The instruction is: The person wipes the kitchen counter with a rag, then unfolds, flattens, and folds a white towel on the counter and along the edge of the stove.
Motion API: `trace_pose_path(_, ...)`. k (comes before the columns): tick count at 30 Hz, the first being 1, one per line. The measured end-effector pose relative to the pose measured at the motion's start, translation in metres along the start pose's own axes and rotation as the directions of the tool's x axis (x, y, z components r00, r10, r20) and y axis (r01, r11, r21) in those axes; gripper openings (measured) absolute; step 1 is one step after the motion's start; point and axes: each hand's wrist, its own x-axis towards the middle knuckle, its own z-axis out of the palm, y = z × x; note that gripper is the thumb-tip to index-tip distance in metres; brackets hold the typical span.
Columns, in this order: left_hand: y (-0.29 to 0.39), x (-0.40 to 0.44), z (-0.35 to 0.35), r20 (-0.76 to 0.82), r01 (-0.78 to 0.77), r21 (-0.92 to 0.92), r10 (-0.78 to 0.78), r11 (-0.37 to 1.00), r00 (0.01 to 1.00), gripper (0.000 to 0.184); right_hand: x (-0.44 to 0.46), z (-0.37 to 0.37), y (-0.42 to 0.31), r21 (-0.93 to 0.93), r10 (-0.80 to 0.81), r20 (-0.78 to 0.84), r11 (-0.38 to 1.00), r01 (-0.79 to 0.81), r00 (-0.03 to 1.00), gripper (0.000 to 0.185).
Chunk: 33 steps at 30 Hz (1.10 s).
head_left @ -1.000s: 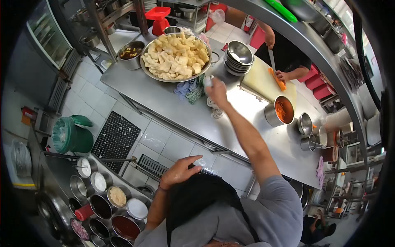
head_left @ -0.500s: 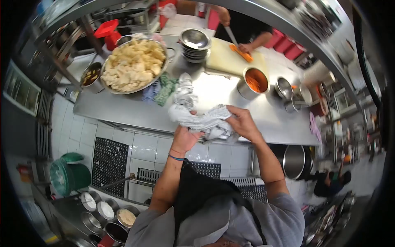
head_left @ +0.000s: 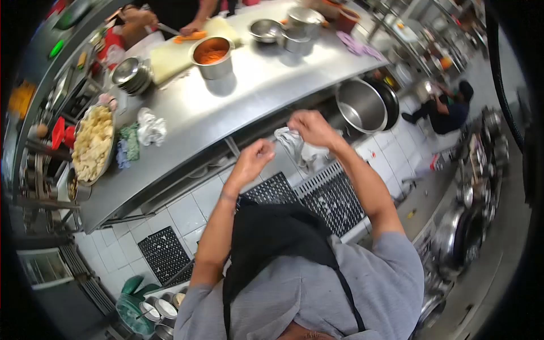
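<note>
A white cloth (head_left: 290,148) hangs below my right hand (head_left: 313,128), whose curled fingers are closed on its upper part. My left hand (head_left: 250,163) is held to the left of the cloth, apart from it, with its fingers curled in and nothing visible in them. Both hands are in front of the table's near edge, above the floor. Another white cloth (head_left: 151,128) lies crumpled on the steel table (head_left: 187,122), beside a green cloth (head_left: 130,140) and a blue cloth (head_left: 122,154).
On the table are a large bowl of pale chunks (head_left: 93,141), stacked metal bowls (head_left: 130,75) and a pot of orange shreds (head_left: 212,58). Across it, a co-worker cuts something orange on a board (head_left: 164,59). A large pot (head_left: 361,107) stands below. Another person (head_left: 447,107) crouches at right.
My view has turned to the right. The white cloth, earlier bunched between both hands over the table edge, now hangs from my right hand; my left hand has come away from it.
</note>
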Motion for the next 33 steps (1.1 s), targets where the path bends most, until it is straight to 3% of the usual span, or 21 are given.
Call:
trace_pose_path(2,-0.038,0.020,0.034,0.135,-0.036,0.248,0.002,0.968,0.991,0.049,-0.035,-0.017,0.027,0.046,0.124,-0.048,0.992,-0.122,0.991,0.023)
trace_pose_path(3,-0.049,0.014,0.042,0.094,-0.032,0.311,0.003,0.950,0.996,0.055,-0.053,-0.033,0.033,0.078,0.201,-0.049,0.977,-0.197,0.978,0.024)
trace_pose_path(5,-0.057,-0.006,0.045,-0.022,0.234,0.072,-0.233,0.970,0.972,0.053,-0.102,-0.054,0.052,0.156,0.272,-0.055,0.953,-0.261,0.961,0.028)
trace_pose_path(7,-0.090,-0.037,0.039,-0.133,0.383,-0.005,-0.380,0.924,0.915,0.050,-0.150,-0.060,0.072,0.265,0.400,-0.119,0.895,-0.359,0.909,0.029)
trace_pose_path(9,-0.143,-0.079,0.030,-0.196,0.497,0.184,-0.464,0.848,0.864,0.047,-0.196,-0.045,0.117,0.339,0.535,-0.172,0.820,-0.460,0.827,0.029)
trace_pose_path(11,-0.174,-0.115,0.028,-0.088,0.636,0.311,-0.645,0.706,0.759,0.038,-0.246,-0.018,0.162,0.430,0.679,-0.241,0.715,-0.551,0.693,0.032)
trace_pose_path(12,-0.171,-0.130,0.033,-0.082,0.689,0.221,-0.691,0.690,0.718,0.038,-0.279,0.014,0.207,0.377,0.712,-0.311,0.701,-0.606,0.630,0.033)
trace_pose_path(14,-0.160,-0.140,0.060,-0.028,0.754,0.137,-0.758,0.643,0.651,0.038,-0.342,0.083,0.257,0.509,0.837,-0.424,0.536,-0.674,0.346,0.030)
trace_pose_path(15,-0.150,-0.140,0.070,0.010,0.775,0.139,-0.783,0.617,0.622,0.039,-0.364,0.103,0.241,0.549,0.829,-0.518,0.512,-0.660,0.212,0.031)
trace_pose_path(16,-0.159,-0.141,0.074,0.068,0.772,0.182,-0.791,0.609,0.608,0.037,-0.404,0.143,0.265,0.400,0.815,-0.544,0.463,-0.791,0.201,0.033)
trace_pose_path(17,-0.175,-0.134,0.079,0.127,0.764,0.220,-0.795,0.606,0.594,0.036,-0.433,0.180,0.267,0.393,0.887,-0.454,0.289,-0.873,0.090,0.035)
trace_pose_path(19,-0.196,-0.112,0.095,0.227,0.577,0.453,-0.714,0.680,0.662,0.032,-0.479,0.245,0.254,0.327,0.951,-0.309,0.096,-0.940,-0.010,0.038)
trace_pose_path(20,-0.210,-0.101,0.103,0.303,0.439,0.494,-0.622,0.750,0.722,0.028,-0.478,0.240,0.212,0.389,0.984,-0.176,0.043,-0.920,-0.029,0.032)
trace_pose_path(21,-0.223,-0.081,0.112,0.395,0.367,0.537,-0.611,0.759,0.686,0.029,-0.478,0.243,0.183,0.494,0.993,-0.077,-0.037,-0.868,-0.086,0.025)
trace_pose_path(22,-0.235,-0.064,0.122,0.471,0.303,0.572,-0.607,0.762,0.640,0.029,-0.483,0.255,0.166,0.454,0.995,-0.101,0.028,-0.891,-0.021,0.021)
trace_pose_path(23,-0.247,-0.050,0.135,0.533,0.242,0.599,-0.605,0.764,0.591,0.030,-0.485,0.266,0.149,0.528,0.995,-0.087,0.013,-0.849,-0.039,0.023)
trace_pose_path(27,-0.294,0.000,0.194,0.683,0.022,0.637,-0.578,0.770,0.447,0.030,-0.475,0.280,0.106,0.524,0.980,0.093,-0.198,-0.828,-0.176,0.023)
trace_pose_path(30,-0.340,0.015,0.247,0.744,-0.110,0.654,-0.610,0.748,0.274,0.030,-0.478,0.298,0.103,0.488,0.945,0.083,-0.314,-0.814,-0.315,0.046)
trace_pose_path(33,-0.418,0.014,0.302,0.748,-0.004,0.648,-0.636,0.761,0.189,0.033,-0.474,0.308,0.106,0.625,0.920,0.098,-0.353,-0.696,-0.379,0.071)
